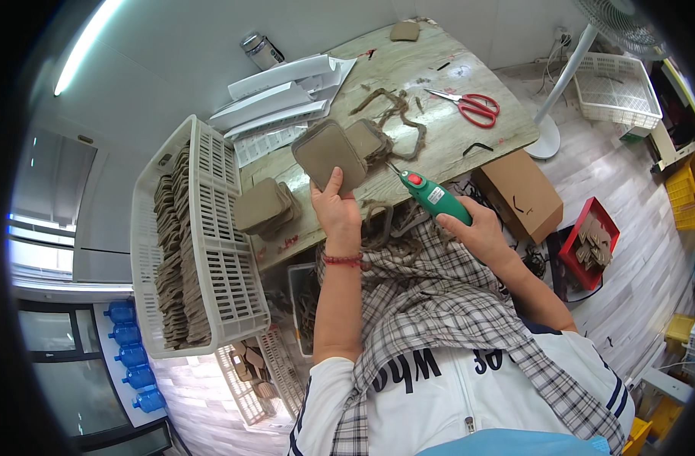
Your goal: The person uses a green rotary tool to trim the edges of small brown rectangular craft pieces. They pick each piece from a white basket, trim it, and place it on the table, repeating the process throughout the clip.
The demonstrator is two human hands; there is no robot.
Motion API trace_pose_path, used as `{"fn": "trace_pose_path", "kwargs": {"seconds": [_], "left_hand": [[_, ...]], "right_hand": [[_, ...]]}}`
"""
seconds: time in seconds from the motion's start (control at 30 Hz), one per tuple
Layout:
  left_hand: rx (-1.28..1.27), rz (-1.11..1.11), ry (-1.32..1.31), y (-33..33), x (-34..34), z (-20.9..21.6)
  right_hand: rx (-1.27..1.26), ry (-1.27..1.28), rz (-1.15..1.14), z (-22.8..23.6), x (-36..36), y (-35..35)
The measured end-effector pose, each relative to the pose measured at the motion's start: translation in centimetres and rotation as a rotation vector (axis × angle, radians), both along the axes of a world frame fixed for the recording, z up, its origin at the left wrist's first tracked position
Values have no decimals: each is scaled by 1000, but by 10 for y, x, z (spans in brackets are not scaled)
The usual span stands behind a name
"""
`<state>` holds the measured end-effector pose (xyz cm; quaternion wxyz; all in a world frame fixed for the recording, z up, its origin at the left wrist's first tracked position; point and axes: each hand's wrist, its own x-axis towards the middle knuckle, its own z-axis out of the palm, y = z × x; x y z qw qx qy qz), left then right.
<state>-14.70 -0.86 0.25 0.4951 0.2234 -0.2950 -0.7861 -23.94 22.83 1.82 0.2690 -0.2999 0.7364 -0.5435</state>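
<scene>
My left hand [337, 218] grips a brown square pad [326, 152] with rounded corners, thumb on its face, tilted up over the table. In my right hand [480, 232] is a green handheld power tool [437, 199] with a red switch. Its thin tip points toward the table, to the right of the pad and apart from it. Behind the held pad lies a stack of similar pads [368, 137], partly hidden. Another stack of pads [262, 207] sits by the table's left edge. Curled brown trimmed strips [408, 125] lie beyond the tool.
Red-handled scissors [477, 109], white papers [287, 91] and a lone pad [404, 31] rest on the table [507, 114]. A white crate [233, 266] packed with pads stands left. Right of the table are a cardboard box [521, 194], a red tray [566, 251] and a fan [587, 61].
</scene>
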Motion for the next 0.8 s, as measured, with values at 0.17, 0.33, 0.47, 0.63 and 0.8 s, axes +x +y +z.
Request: {"fn": "trace_pose_path", "kwargs": {"seconds": [0.17, 0.33, 0.47, 0.63, 0.8], "left_hand": [[154, -13, 213, 17, -4, 4], [171, -33, 279, 27, -12, 5], [198, -37, 241, 37, -17, 0], [173, -113, 206, 49, -18, -6], [136, -181, 181, 63, -16, -11]], "right_hand": [[-30, 47, 20, 12, 10, -8], [-43, 66, 11, 17, 15, -8], [-75, 55, -8, 16, 14, -10], [-100, 25, -44, 14, 11, -12], [-94, 8, -71, 24, 7, -16]]}}
